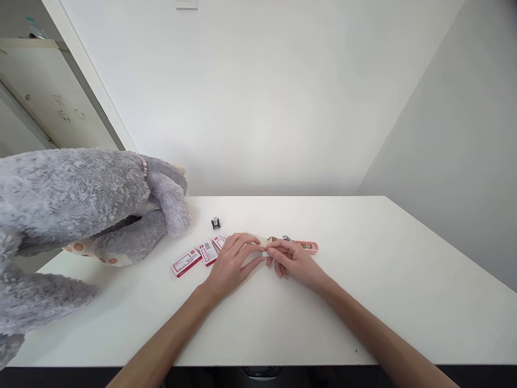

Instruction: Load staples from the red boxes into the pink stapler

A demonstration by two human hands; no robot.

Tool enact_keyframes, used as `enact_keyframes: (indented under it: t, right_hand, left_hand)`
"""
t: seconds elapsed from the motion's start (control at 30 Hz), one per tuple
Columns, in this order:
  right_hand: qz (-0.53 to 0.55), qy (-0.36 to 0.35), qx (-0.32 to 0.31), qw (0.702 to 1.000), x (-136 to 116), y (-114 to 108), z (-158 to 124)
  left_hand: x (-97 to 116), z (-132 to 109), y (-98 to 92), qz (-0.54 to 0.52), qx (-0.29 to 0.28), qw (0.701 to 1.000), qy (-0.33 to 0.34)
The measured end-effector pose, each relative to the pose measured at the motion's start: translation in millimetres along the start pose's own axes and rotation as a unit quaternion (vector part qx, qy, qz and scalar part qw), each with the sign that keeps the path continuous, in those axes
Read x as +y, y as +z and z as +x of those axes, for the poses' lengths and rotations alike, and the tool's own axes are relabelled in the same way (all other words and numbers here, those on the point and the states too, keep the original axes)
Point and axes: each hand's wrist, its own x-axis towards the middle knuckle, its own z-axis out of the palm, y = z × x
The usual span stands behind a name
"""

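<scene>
Near the middle of the frame, over the smooth white surface, a small, flat, pale silvery piece sits between both hands. The right hand has its fingers pinched on it; the left hand brings thumb and forefinger to its edges — whether they grip, I cannot tell. Probably light, stiff and slippery — best held by its ends, fingertips only.

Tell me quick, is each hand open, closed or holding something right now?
Left hand: curled at the small pale piece; whether its grip is closed cannot be told.
Right hand: closed, pinching the small pale piece.
</scene>
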Motion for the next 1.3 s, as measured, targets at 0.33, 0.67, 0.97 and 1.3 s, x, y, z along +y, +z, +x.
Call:
enact_keyframes:
  t: [0.33,0.67,0.97,1.3]
  right_hand:
    - [-0.116,-0.067,0.078,0.988,13.0,3.6,-0.1]
    - [-0.198,-0.119,0.276,0.933,8.5,-3.2,-1.6]
    - [-0.291,-0.158,0.354,0.875,22.7,-20.2,3.8]
    - [-0.316,-0.163,0.321,0.878,24.8,-25.8,4.1]
  left_hand:
    - [-0.7,-1.5,-0.9,-0.032,-0.019,0.997,-0.062]
    - [-11.4,-6.7,5.6,0.076,-0.072,0.985,-0.134]
    - [-17.5,-8.9,5.7,0.100,-0.091,0.981,-0.137]
    - [-20.2,-10.7,6.4,0.081,-0.091,0.977,-0.173]
